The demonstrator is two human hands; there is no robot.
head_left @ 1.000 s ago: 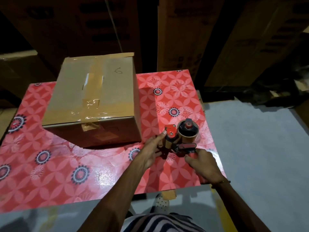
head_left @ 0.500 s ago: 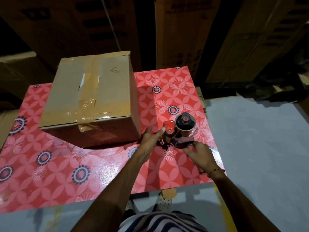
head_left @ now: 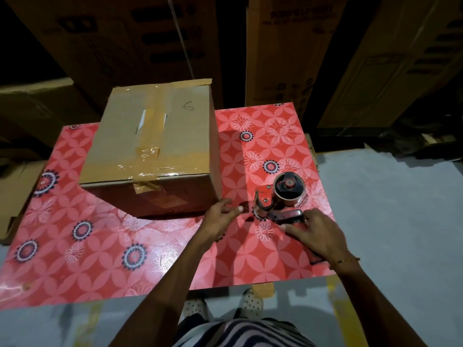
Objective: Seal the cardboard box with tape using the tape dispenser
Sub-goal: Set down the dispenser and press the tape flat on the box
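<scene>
Our 2 hands flank the tape dispenser (head_left: 278,204) — right hand (head_left: 317,236) resting loosely on its handle, left hand (head_left: 220,219) open — beside the box (head_left: 152,146) on the worktop (head_left: 100,259).

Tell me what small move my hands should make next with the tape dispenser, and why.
Probably close the right hand around the handle of the tape dispenser and lift it. The dispenser lies on the red patterned table, the right hand rests open over its handle, and the left hand sits open just beside its roller end. The cardboard box waits to the left.
</scene>
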